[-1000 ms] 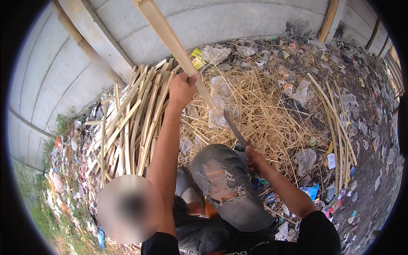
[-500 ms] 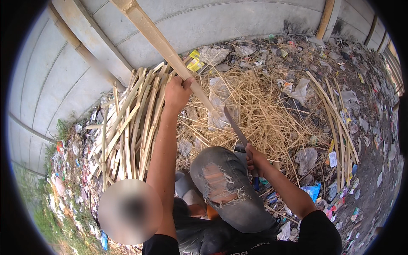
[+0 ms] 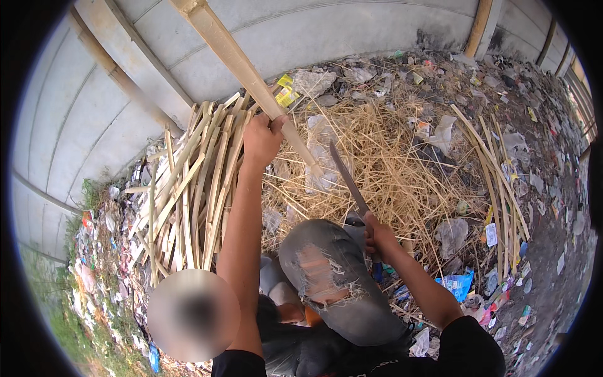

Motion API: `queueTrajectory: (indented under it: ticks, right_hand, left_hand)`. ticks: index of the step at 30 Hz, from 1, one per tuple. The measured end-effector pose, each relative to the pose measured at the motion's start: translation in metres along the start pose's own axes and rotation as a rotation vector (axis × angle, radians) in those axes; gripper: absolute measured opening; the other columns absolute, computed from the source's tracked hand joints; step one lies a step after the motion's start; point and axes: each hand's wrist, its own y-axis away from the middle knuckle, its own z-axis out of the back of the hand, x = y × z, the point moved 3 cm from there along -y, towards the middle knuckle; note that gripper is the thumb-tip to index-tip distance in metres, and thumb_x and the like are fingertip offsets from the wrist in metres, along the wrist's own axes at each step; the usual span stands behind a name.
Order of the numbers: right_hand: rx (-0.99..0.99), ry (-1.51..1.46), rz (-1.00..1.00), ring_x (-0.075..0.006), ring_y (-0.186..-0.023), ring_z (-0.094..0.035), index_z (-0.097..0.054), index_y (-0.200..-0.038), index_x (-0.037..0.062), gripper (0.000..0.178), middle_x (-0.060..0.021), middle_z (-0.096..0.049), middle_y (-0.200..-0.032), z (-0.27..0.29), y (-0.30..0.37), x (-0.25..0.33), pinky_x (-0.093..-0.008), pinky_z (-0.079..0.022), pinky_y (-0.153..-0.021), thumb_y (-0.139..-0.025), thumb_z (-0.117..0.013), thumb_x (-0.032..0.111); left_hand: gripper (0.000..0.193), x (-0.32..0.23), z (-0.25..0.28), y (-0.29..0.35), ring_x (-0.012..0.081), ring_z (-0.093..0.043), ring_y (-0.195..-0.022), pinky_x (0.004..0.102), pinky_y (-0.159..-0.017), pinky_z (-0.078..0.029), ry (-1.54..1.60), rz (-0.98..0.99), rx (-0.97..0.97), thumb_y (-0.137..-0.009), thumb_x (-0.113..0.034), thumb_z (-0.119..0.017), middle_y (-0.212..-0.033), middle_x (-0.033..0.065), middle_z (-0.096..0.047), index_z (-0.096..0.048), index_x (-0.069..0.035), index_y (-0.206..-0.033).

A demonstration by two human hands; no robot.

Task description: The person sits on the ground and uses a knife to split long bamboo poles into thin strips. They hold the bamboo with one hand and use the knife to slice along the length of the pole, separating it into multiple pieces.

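Pile of split bamboo strips (image 3: 188,188), heap of dry straw (image 3: 402,163), grey concrete wall (image 3: 326,31), scattered litter (image 3: 534,188)

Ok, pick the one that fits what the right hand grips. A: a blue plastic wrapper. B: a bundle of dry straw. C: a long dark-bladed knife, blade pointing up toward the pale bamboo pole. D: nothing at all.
C: the right hand is closed on the handle of the long dark-bladed knife, whose blade angles up toward the pale bamboo pole gripped by the left hand.
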Motion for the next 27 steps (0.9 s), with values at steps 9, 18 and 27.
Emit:
queueTrajectory:
  ticks: [9, 18, 27]
  right_hand:
    - [0.117, 0.007, 0.487, -0.0102, -0.045, -0.038, -0.047, -0.074, 0.0119, 0.056, 0.0024, -0.039, -0.055, -0.013, 0.002, -0.011, -0.0303, -0.034, -0.044, -0.105, -0.047, 0.059]
    - [0.108, -0.154, 0.503, -0.0110, -0.045, -0.041, -0.050, -0.077, 0.0056, 0.062, 0.0003, -0.040, -0.054, -0.012, 0.026, 0.042, -0.0306, -0.038, -0.046, -0.101, -0.051, 0.063]
    - [0.073, 0.217, 0.136, -0.0133, -0.042, -0.040, -0.049, -0.073, 0.0068, 0.067, -0.0002, -0.040, -0.052, 0.001, 0.009, 0.010, -0.0303, -0.035, -0.042, -0.097, -0.052, 0.070]
  left_hand:
    - [0.038, 0.003, -0.008, -0.009, 0.0371, -0.061, -0.060, 0.0455, -0.059, -0.046, 0.100, -0.028, -0.057, -0.095, -0.030, -0.072, -0.065, 0.0224, -0.061, -0.067, 0.005, -0.082]
    - [0.036, 0.013, 0.005, -0.001, 0.0323, -0.065, -0.060, 0.0436, -0.060, -0.049, 0.185, 0.060, -0.031, -0.094, -0.031, -0.073, -0.066, 0.0185, -0.065, -0.070, 0.004, -0.084]
    - [0.033, 0.019, -0.001, 0.001, 0.0366, -0.066, -0.064, 0.0454, -0.062, -0.049, 0.190, 0.017, -0.072, -0.091, -0.027, -0.075, -0.070, 0.0221, -0.066, -0.072, 0.005, -0.087]
